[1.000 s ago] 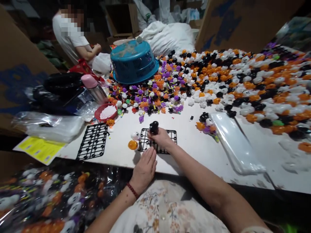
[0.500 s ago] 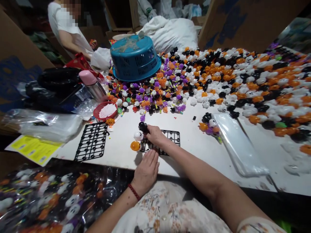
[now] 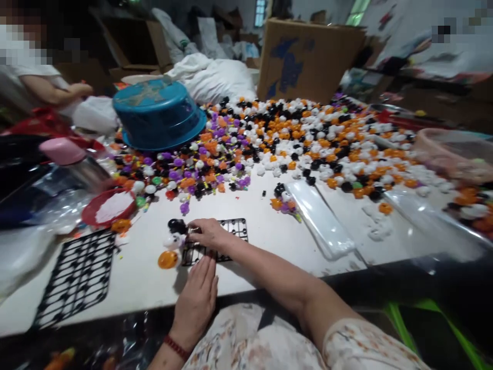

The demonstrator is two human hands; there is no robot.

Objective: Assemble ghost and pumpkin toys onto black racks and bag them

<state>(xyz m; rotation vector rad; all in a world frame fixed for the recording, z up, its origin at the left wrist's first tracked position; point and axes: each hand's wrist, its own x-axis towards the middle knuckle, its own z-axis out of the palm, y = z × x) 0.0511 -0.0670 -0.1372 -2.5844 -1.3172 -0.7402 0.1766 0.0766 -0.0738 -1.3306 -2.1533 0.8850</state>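
Observation:
My left hand (image 3: 197, 294) rests with its fingers stretched out at the near edge of a black plastic grid (image 3: 239, 226). Above it, my right hand (image 3: 210, 234) has curled fingers and thumb at the grid's left end, touching or almost touching small toy heads; what lies between the fingertips is hidden. At these fingertips are a black toy head (image 3: 177, 226) and a white toy head (image 3: 174, 240). An orange toy head (image 3: 168, 259) sits just below them, left of the grid. A second black grid (image 3: 79, 275) lies farther left.
Beyond my hands spreads a heap of small toys (image 3: 285, 131). An upturned blue basket (image 3: 157, 115) sits on its left. Plastic bags (image 3: 321, 221) lie to the right. A red basket (image 3: 90, 213) and a pink-capped flask (image 3: 77, 159) stand left. Another person (image 3: 38, 82) is at far left.
The view has swung to the right, so the table's things appear farther left. Both hands stay at the grid; my right fingers have shifted slightly relative to the toy heads.

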